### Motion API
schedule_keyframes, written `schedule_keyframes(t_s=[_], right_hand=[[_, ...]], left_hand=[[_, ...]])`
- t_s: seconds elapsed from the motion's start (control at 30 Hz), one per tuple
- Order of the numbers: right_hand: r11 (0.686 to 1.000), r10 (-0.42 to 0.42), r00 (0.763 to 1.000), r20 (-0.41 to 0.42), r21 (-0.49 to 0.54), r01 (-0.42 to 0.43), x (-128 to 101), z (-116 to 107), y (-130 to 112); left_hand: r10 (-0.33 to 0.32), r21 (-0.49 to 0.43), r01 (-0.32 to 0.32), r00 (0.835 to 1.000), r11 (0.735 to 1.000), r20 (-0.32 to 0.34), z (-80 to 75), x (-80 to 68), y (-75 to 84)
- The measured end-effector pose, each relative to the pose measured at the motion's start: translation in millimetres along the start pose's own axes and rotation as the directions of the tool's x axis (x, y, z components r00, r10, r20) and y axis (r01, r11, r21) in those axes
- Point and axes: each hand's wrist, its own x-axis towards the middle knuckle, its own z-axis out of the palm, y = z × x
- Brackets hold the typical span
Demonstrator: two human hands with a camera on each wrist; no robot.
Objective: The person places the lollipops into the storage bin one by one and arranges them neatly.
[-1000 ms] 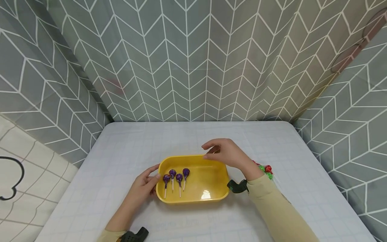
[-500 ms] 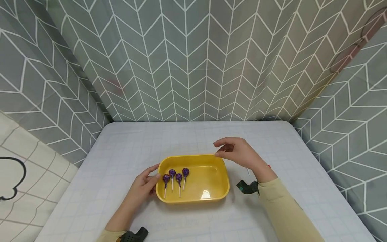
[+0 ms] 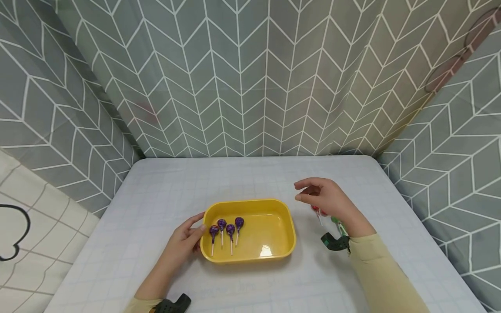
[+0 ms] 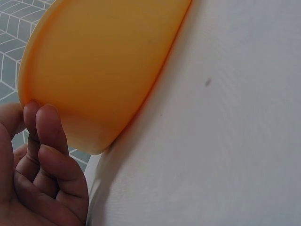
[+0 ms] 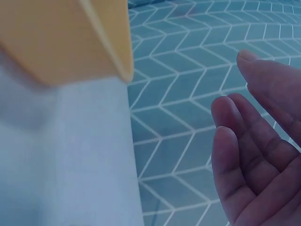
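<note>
A yellow tray [image 3: 270,256] sits on the table, with several purple-wrapped lollipops [image 3: 230,229] lying in its left part, sticks toward the person. My left hand [image 3: 184,239] grips the tray's left end, thumb at the rim and fingers against the outer wall. In the left wrist view, fingertips [image 4: 49,122] touch the tray's side. To the right of the tray, my right hand [image 3: 330,200] hovers with loosely bent fingers and holds nothing. Red lollipops [image 3: 315,208] and a green lollipop [image 3: 339,224] lie beneath it, partly hidden by the hand and wrist.
A white cloth with a faint grid covers the table [image 3: 250,287]. Grey curtains with white chevrons [image 3: 254,87] hang behind and at both sides. A white checked cloth [image 3: 35,234] shows at the left.
My right hand has moved right, from above the tray's far rim to beside the tray, above the red and green lollipops. The left hand and tray stay put.
</note>
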Motion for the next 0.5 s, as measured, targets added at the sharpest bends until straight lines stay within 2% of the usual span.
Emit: schedule_keyframes(t_s=[0.3, 0.5], right_hand=[[1.000, -0.005, 1.000, -0.029, -0.030, 0.004, -7, -6, 19], [1.000, 0.013, 0.999, -0.034, -0.014, -0.013, -9, -7, 30]], left_hand=[[0.000, 0.009, 0.000, 1.000, 1.000, -0.003, -0.2, 0.4, -0.9], [0.000, 0.006, 0.000, 1.000, 1.000, -0.003, 0.1, 1.2, -2.4]])
